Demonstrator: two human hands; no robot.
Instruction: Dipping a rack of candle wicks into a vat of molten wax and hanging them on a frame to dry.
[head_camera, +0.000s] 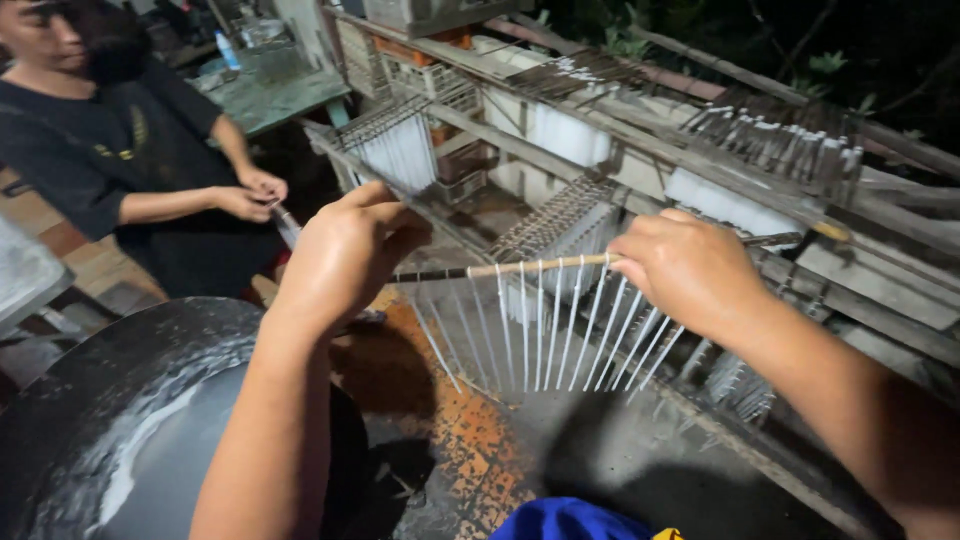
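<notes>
Head view: left hand (345, 255) and right hand (690, 265) each grip one end of a rod (520, 267) lying crosswise between them, white candles (545, 330) hanging below, above the pan (130, 430).

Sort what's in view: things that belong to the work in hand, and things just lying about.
In hand:
left hand and right hand, each gripping an end of the rod
white strands hanging from the rod
wooden rack holding more loaded rods

Lying about:
dark pan
blue cloth
green table
bottle
</notes>
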